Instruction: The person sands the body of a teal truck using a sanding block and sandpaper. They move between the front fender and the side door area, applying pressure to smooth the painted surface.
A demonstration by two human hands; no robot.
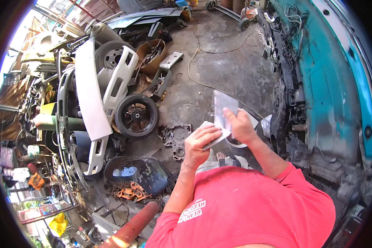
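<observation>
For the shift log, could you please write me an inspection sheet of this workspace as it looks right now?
Surface: stained, cracked concrete floor, dusty.
Job's things: grey sheet held upright; folded grey pad below it.
Clutter: black wheel, white bumper panels, cardboard box of parts, metal engine cover, orange chain.
Hands: left hand grips the folded pad; right hand pinches the sheet.
Cables: a hose or cable snakes across the floor.
Surroundings: teal vehicle body at right, red cylinder near the lower edge.
</observation>
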